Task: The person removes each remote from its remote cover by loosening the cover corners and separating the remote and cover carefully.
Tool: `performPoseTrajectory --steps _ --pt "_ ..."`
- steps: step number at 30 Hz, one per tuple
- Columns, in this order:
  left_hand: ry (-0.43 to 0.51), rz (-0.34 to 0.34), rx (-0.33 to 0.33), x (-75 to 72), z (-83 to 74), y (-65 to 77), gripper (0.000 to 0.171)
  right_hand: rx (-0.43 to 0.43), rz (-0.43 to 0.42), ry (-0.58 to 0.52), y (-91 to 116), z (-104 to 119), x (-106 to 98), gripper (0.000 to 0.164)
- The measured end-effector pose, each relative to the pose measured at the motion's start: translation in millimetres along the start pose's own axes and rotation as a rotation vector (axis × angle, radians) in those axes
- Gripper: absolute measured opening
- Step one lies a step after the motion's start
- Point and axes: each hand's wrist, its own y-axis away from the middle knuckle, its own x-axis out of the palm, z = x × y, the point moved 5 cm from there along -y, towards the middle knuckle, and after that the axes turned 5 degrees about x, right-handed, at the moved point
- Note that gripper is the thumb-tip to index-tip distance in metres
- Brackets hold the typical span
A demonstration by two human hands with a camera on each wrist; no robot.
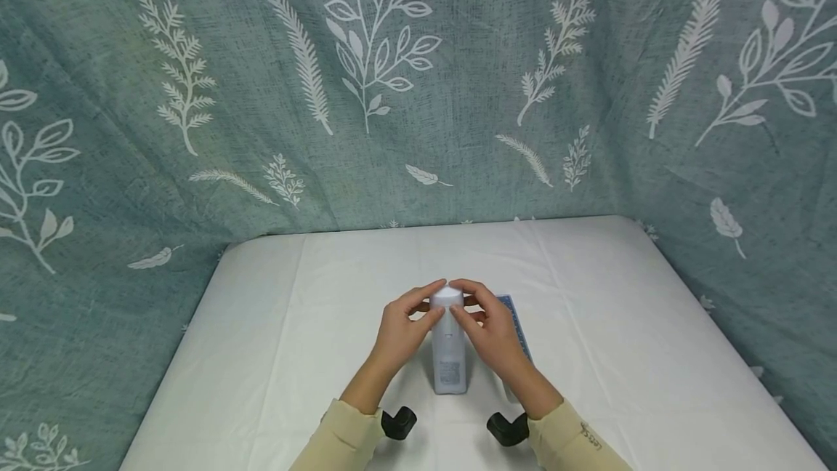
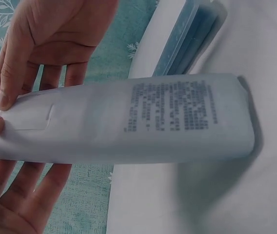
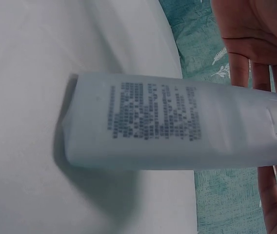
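A pale, whitish plastic bottle (image 1: 449, 355) stands upright on the table, with a block of small print low on the side facing me. My left hand (image 1: 400, 329) holds its capped top from the left, thumb in front and fingers around the side and back. From the right, my right hand (image 1: 492, 329) grips the same top in a mirrored way, thumb also in front. In the left wrist view, both thumbs press near the outlined tab on the cap (image 2: 26, 114). A blue patterned box-like item (image 1: 516, 322) is partly hidden behind my right hand and forearm.
A white cloth covers the table (image 1: 314, 325). Green curtains with white leaf prints (image 1: 405, 151) hang behind and along both sides. Black wrist-worn pieces (image 1: 399, 424) jut inward from both sleeves.
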Motion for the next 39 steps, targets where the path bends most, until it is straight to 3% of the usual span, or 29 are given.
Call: performPoseTrajectory --steps 10,30,39 --pt "-0.064 -0.001 0.07 -0.7 -0.5 0.6 0.039 -0.081 -0.05 0.02 2 -4 1 0.038" --pt "-0.034 0.006 0.095 0.7 -2.4 6.2 0.039 -0.243 -0.116 0.106 12 3 -5 0.04" --pt "-0.04 0.017 0.105 0.5 -2.9 6.4 0.039 -0.381 -0.207 0.146 13 6 -3 0.046"
